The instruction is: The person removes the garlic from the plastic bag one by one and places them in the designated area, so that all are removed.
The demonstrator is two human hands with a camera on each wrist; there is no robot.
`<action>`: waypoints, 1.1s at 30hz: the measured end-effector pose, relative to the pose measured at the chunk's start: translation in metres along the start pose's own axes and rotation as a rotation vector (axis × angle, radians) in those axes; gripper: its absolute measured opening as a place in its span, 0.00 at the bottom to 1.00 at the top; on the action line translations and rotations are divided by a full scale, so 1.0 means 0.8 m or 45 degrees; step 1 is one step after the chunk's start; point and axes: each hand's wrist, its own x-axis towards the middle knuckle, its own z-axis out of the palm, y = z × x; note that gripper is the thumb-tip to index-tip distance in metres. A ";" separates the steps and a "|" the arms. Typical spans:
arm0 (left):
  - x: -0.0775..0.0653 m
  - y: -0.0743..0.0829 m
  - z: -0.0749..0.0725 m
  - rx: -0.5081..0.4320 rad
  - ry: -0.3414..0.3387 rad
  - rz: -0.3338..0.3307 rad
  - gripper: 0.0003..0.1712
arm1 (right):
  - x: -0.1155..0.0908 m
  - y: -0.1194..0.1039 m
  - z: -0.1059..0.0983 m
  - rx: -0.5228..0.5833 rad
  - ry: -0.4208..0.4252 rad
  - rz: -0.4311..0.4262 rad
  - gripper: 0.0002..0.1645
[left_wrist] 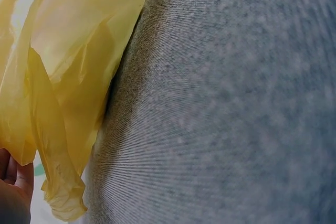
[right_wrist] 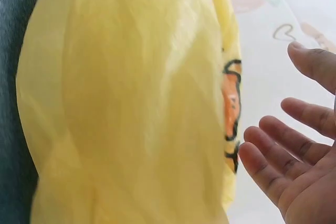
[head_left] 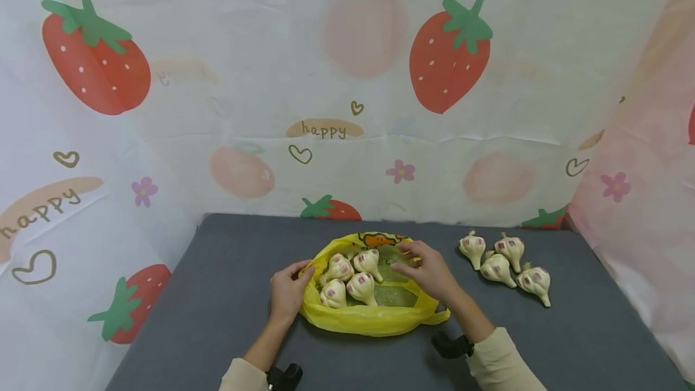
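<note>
A yellow plastic bag (head_left: 369, 321) lies on the table with its mouth spread wide. Several garlic bulbs (head_left: 361, 288) sit in its left half, while its greenish inside shows bare on the right. My left hand (head_left: 289, 293) pinches the bag's left rim between thumb and fingers; in the left wrist view only part of that hand (left_wrist: 16, 187) shows, against the yellow plastic. Over the right side of the opening is my right hand (head_left: 429, 270), its fingers spread and holding nothing. The right wrist view shows those fingers (right_wrist: 283, 166) apart, beside the bag's printed rim.
Several more garlic bulbs (head_left: 496, 270) lie in a loose group on the grey table (head_left: 217, 294), to the right of the bag. Behind the table hangs a white cloth (head_left: 347, 95) printed with strawberries. A black wrist camera (head_left: 452, 346) hangs under the right forearm.
</note>
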 end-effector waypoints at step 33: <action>0.000 0.000 -0.003 0.010 -0.005 -0.001 0.12 | 0.003 -0.020 0.089 -0.206 -0.135 0.056 0.30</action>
